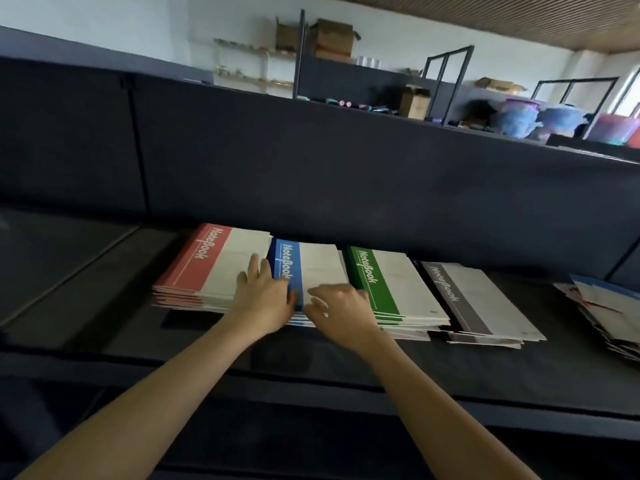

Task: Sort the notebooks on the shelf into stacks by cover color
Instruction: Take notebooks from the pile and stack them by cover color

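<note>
- Shelf point(104, 289): dark, flat; four notebook stacks were laid in a row along it, side by side, each top cover banded in colour and printed "NoteBook".
- Red stack point(207, 268): placed furthest left, its edges slightly fanned at the near end.
- Blue stack point(318, 268): set just beside the red stack, between it and the green one.
- Green stack point(394, 285): laid to the right of the blue stack, close against it.
- Grey stack point(478, 303): placed right of the green stack, its near corner overlapped by none that could be made out.
- Loose pile point(602, 310): seen at the far right edge, apart from the row, colours mixed.
- Left hand point(263, 292): laid flat where the red and blue stacks met, fingers straight and spread on the red stack's white cover.
- Right hand point(341, 306): rested on the blue stack's top cover, fingers bent downward; whether the cover was pinched could not be told.
- Cardboard boxes point(332, 38): stored on high shelving behind.
</note>
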Motion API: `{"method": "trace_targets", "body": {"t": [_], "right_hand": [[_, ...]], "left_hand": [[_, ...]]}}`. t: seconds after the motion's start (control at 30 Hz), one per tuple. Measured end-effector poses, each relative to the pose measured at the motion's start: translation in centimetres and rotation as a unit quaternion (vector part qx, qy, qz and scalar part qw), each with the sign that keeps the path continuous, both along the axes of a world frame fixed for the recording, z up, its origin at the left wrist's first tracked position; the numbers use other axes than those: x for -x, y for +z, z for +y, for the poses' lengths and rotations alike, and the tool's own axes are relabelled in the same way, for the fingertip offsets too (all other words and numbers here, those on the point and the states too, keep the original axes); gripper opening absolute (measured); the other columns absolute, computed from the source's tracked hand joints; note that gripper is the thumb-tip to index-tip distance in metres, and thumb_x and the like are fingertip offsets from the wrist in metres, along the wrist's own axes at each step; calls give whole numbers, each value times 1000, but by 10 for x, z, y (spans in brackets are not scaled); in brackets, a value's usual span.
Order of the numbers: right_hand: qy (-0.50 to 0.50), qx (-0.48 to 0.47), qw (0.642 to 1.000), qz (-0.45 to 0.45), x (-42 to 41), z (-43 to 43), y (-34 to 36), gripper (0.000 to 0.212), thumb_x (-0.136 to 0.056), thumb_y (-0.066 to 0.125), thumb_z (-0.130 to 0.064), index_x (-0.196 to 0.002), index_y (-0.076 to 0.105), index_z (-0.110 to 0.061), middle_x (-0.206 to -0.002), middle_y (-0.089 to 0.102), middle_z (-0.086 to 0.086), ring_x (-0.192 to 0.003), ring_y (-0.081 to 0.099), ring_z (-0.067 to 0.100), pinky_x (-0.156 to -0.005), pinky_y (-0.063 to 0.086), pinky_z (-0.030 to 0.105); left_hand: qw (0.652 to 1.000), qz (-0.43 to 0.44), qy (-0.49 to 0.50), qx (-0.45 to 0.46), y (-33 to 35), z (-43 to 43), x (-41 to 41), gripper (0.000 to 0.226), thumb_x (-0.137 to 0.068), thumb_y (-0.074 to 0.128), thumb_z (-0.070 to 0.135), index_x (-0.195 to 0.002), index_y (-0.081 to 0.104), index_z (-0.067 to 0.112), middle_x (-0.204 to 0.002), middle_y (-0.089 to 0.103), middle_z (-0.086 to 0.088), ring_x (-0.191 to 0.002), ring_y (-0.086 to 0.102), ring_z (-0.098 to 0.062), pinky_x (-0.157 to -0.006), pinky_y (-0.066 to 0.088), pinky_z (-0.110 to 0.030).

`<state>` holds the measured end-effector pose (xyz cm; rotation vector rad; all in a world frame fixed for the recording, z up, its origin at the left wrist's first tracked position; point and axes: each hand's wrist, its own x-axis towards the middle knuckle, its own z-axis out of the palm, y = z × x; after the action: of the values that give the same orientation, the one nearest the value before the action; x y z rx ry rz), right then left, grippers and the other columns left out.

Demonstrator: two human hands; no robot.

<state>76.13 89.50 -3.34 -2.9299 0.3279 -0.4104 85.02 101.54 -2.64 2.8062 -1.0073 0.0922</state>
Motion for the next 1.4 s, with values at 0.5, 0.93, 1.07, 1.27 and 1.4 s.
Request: {"method": "trace_targets", "body": {"t": [0.5,0.93,1.07,1.27,1.4], "right_hand": [[-98,10,995,-22,23,-28,4,39,-97,40,-39,-127,55,-19,-133,53,2,-126,42,23,-101,35,38],[-253,12,967,12,164,-189,0,38,-96,44,-34,-131,51,-21,-136,50,0,-128,40,23,-99,34,39],[-268,-4,963,21,205,-244,2,41,-97,45,-37,-135,47,-23,-141,45,-2,-132,37,22,-105,34,43],[-285,-25,958,27,257,-315,-6,41,-95,47,-38,-132,51,-21,-136,49,0,-127,42,24,-102,37,41],[-292,-27,956,20,281,-359,-5,39,-95,47,-38,-130,52,-21,-132,52,2,-123,45,25,-100,39,40]], "left_hand": [[991,-25,-130,-10,-1,-46,14,45,-100,30,41,-134,43,15,-143,36,-11,-142,12,-34,-109,24,-48],[967,-45,-250,-10,-6,-220,129,44,-96,38,43,-132,43,18,-140,41,-8,-136,25,-30,-103,32,-45],[962,-35,-270,0,-7,-281,169,42,-97,35,44,-130,44,19,-136,45,-7,-132,30,-27,-102,33,-43],[959,-6,-282,-19,-16,-355,215,42,-96,38,39,-132,43,18,-137,43,-8,-133,29,-29,-101,34,-42],[958,15,-286,-10,-13,-397,240,51,-98,34,43,-141,36,16,-148,34,-9,-142,18,-30,-109,27,-44]]}}
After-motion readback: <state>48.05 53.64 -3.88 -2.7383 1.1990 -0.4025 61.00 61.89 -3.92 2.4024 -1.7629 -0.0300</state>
